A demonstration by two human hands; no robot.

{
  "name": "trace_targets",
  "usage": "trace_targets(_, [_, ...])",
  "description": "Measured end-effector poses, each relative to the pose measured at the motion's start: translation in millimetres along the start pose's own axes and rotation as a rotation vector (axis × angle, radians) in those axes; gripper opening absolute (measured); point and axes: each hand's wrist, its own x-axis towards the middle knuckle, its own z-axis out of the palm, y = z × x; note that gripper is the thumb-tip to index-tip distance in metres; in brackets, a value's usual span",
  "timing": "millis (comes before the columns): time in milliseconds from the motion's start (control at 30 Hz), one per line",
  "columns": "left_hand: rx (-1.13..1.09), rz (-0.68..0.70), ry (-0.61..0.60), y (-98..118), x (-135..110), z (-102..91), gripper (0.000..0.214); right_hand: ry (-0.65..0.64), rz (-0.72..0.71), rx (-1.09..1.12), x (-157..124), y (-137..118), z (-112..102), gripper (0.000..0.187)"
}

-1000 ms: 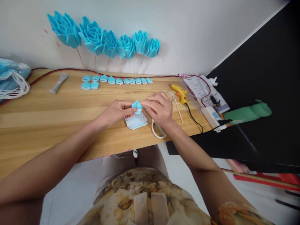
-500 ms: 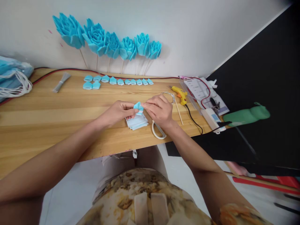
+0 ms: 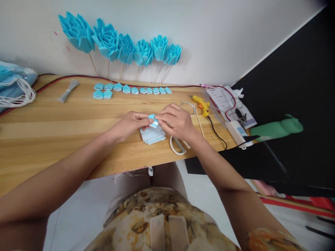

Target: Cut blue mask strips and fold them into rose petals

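L hand (image 3: pixel 132 124) & R hand (image 3: pixel 178 122) both pinched a small light-blue, seemingly part-folded fabric piece (image 3: pixel 151 116) at the far edge of the flat pale-blue fabric stack (image 3: pixel 154 137), itself left unfolded, w/ 12 folded light-blue fabric pieces (image 3: pixel 126 89) done behind it.

You have a small folded piece (image 3: pixel 151 116) between your hands, light blue with a white strip showing along its lower right side. Your left hand (image 3: pixel 134 122) pinches it by the left side, thumb on top; your right hand (image 3: pixel 178 120) brings its fingertips to the right edge — they hide part of the fold from you. It sits tilted, just above the far end of a loosely fanned, pale blue-white stack (image 3: pixel 153 135).
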Motion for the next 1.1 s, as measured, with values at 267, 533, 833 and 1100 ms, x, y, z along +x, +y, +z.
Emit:
trace_targets(267, [0.023, 0.013, 0.036, 7, 1, -2.9, 0.030, 0.059, 0.359, 0.321, 6, -4, -6, 0.031])
trace_targets(533, [0.104, 0.062, 0.067, 8, 0, -1.4, 0.033, -0.047, 0.622, 0.884, 9, -1, 14, 0.040])
trace_targets(833, [0.125, 0.091, 0.124, 11, -1, -2.9, 0.032, -0.033, 0.534, 0.820, 29, 3, 19, 0.041])
trace_targets(1100, [0.154, 0.063, 0.158, 12, 0, -5.6, 0.031, -0.092, 0.463, 0.862, 40, 18, 18, 0.039])
